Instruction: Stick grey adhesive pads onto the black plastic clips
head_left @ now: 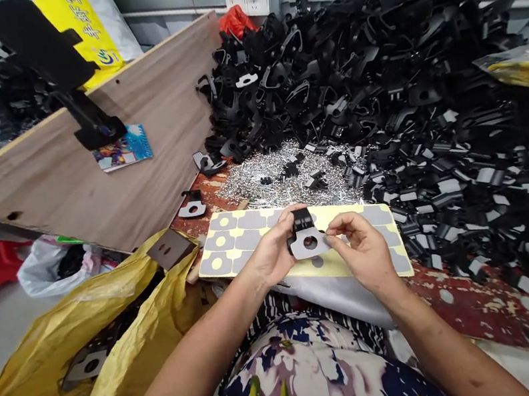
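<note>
My left hand (276, 250) grips a black plastic clip part (303, 220). A grey adhesive pad (305, 245) with a round hole lies on the face of that part. Thumb and fingertips of my right hand (360, 243) are pinched together at the pad's right edge. Directly beneath both hands is a yellow backing sheet (340, 268) bearing rows of grey pads, with some bare yellow places. Two similar black parts with grey faces, one of them this clip part (192, 208), rest left of the sheet.
Small silver metal pins (270, 173) are heaped behind the sheet. Black plastic parts (325, 73) pile up at the back, and small black-and-grey pieces (456, 193) spread right. A wooden board (169, 112) stands at left, above an open yellow sack (155, 331) holding parts.
</note>
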Motion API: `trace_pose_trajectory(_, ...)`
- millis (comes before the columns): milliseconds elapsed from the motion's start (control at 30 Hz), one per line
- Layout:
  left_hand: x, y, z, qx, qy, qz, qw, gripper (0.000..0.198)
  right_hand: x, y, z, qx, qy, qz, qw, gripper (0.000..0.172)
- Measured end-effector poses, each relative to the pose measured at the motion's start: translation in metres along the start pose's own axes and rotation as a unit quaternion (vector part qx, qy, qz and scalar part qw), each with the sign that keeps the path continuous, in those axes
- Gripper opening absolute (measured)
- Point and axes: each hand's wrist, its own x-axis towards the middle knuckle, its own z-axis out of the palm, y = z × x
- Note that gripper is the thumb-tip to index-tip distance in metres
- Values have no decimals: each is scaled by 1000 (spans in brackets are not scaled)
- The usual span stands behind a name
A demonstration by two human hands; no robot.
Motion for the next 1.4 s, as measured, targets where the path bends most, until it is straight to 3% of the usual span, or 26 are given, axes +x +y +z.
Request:
trace_pose_trajectory(667,3,-8,-1,3,-10,-6,1000,37,-8,8,3,-90,6,-34,995,4)
trace_pose_trajectory(900,-1,-8,3,23,-12,-5,1000,54,-9,1,6,-139,10,-70,988,5)
trace_pose_trajectory(967,0,-15,5,59,4,21,998,61,-11,-3,8,-173,12,-90,981,12)
trace_pose_trajectory(1033,4,-24,7,103,48,90,989,56,-13,-5,11,-219,21,-123,968,21)
trace_pose_trajectory(1167,10,-42,7,182,124,239,946,42,-18,0,16,-321,47,-231,917,44)
trace_pose_trajectory(1267,13,-48,6,179,135,257,940,43,-21,4,21,-386,78,-280,876,58)
trace_pose_trajectory(1400,16,-45,9,139,121,254,949,51,-24,-5,22,-378,102,-277,878,59)
